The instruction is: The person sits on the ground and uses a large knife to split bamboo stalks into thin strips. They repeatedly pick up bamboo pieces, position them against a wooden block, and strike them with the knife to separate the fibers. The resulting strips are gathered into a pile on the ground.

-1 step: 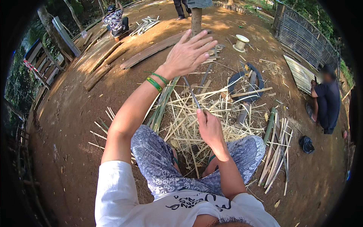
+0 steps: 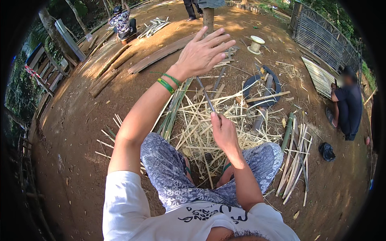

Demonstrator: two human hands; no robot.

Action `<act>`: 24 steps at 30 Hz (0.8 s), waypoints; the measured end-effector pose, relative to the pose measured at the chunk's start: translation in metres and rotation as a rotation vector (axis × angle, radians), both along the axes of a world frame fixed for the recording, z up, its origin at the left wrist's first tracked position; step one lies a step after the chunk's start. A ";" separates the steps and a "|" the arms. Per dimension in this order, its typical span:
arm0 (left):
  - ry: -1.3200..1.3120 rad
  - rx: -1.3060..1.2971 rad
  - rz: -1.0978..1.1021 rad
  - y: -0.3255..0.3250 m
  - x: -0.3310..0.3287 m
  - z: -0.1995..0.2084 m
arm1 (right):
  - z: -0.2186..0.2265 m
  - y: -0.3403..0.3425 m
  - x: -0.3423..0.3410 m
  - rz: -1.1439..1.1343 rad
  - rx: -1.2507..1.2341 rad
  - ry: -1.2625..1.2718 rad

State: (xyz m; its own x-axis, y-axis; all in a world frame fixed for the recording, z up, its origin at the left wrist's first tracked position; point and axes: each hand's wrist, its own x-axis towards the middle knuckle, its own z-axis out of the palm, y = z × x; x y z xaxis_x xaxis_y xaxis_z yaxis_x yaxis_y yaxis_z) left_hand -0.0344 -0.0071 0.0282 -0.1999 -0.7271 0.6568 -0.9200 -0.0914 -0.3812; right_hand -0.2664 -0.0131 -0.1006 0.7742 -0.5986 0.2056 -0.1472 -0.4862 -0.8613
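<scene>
My left hand (image 2: 203, 52) is stretched out far in front of me, palm down, with its fingers spread and nothing in them. A green woven band and a green-and-yellow band circle that wrist. In front of my lap my right hand (image 2: 224, 131) is closed round the handle of a knife (image 2: 206, 94). Its long narrow blade slants forward and left, and its tip comes near my left wrist. Under both hands lies a tangled heap of pale bamboo strips (image 2: 197, 124) and shavings, between and beyond my knees. Longer green bamboo strips (image 2: 173, 110) lie at the heap's left side.
A bundle of split bamboo (image 2: 295, 168) and a green bamboo pole (image 2: 287, 132) lie right of my knee, near a black bag (image 2: 326, 152). Beyond the heap are a black ring (image 2: 251, 86) and a white spool (image 2: 255, 45). A person (image 2: 349, 104) squats at right; others are farther back.
My left hand has shifted slightly right, its fingers a little higher. My right hand still holds the knife and has barely moved.
</scene>
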 end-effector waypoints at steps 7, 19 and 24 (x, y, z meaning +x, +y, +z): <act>-0.141 -0.363 -0.179 0.002 -0.025 0.100 | 0.007 -0.028 0.012 -0.024 0.031 -0.008; -0.030 -0.116 -0.097 -0.048 0.014 0.032 | 0.013 -0.032 0.019 -0.010 0.100 0.014; -0.097 -0.291 -0.181 -0.042 -0.034 0.113 | 0.007 -0.045 0.018 -0.058 0.050 0.022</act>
State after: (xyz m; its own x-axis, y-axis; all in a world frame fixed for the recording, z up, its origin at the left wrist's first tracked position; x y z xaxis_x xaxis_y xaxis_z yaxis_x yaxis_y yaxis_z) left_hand -0.0684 -0.0493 0.1415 -0.3799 -0.4596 0.8028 -0.8919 -0.0481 -0.4496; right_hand -0.2486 -0.0584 -0.0937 0.7417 -0.6520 0.1577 -0.1928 -0.4324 -0.8808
